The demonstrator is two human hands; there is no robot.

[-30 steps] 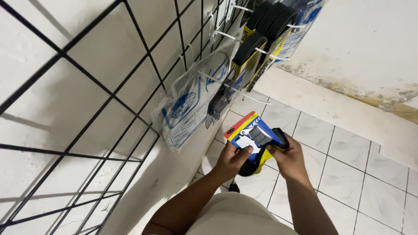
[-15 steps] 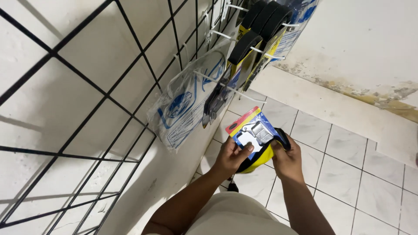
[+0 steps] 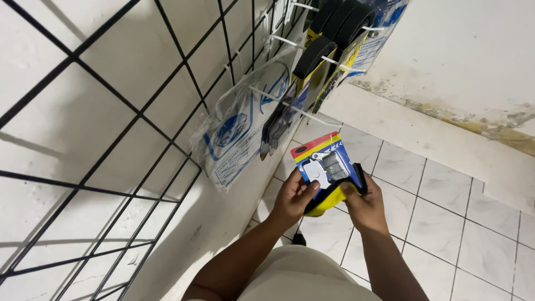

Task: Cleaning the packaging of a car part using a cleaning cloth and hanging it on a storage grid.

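The person holds a small stack of carded packages in front of the body, above the tiled floor. The left hand is closed around the stack's lower left edge, thumb pressed on the front of the top card. The right hand is closed around the lower right edge, fingers wrapped behind. The top card is blue with a red and yellow band across its upper corner and a clear blister over small grey and white parts. Beneath it a yellow card edge and a black piece show.

To the left, a black wire grid panel hangs against the white wall. White hooks stick out from it, just above and beyond the hands. One carries clear plastic bags with blue print; others farther up carry packages with black curved parts on yellow and blue cards. The held stack is near the hooks but touches none of them.
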